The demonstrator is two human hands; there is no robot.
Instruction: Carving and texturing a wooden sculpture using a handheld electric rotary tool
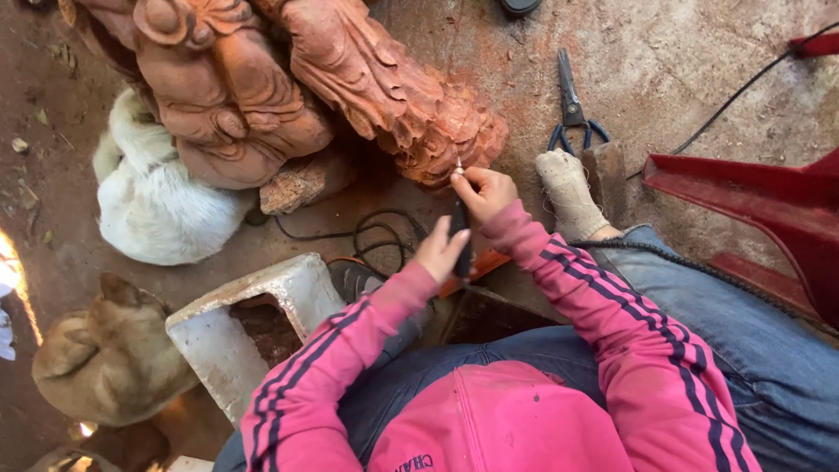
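Note:
A large reddish carved wooden statue [288, 87] lies on the dusty floor in front of me. My right hand [483, 190] pinches the front of a slim black rotary tool [461, 232], its bit touching the statue's carved lower end [450, 131]. My left hand [441, 252] grips the tool's black body further back. Both arms wear pink sleeves with dark stripes. A flexible cable [699, 271] runs across my jeans-clad right leg.
A white animal [157, 205] lies curled beside the statue at left, a tan one [109, 358] nearer me. A white concrete block [249, 319] stands by my left knee. Blue-handled scissors [572, 109] lie beyond my socked foot [568, 192]. Red plastic furniture [769, 210] stands right.

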